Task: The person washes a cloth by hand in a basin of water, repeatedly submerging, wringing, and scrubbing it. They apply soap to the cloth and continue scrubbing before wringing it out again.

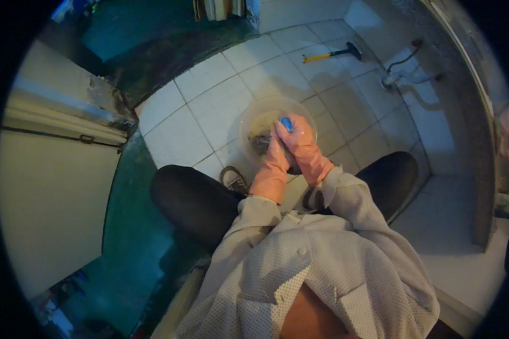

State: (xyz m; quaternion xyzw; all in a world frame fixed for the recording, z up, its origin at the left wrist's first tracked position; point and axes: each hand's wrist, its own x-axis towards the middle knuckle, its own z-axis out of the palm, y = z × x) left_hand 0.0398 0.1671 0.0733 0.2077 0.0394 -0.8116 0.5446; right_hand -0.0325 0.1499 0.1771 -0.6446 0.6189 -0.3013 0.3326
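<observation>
Both of my hands wear long salmon-pink rubber gloves and are pressed together over a translucent plastic basin (250, 110) on the floor. A small blue sponge-like piece (286, 123) pokes out at the top between them. My right hand (300, 132) is curled around it. Against its side, my left hand (278, 146) grips the same piece from the left, its fingers partly hidden. Below the gloves, some greyish matter (261, 142) lies in cloudy liquid in the basin. What it is cannot be made out. The gloves look wet.
A hammer (333, 54) with a yellow and black handle lies on the white floor tiles (214, 101). Pipes (411, 77) come out of the right wall under a counter (471, 97). A pale door panel (59, 195) stands at left over green floor. My shoe (234, 180) is beside the basin.
</observation>
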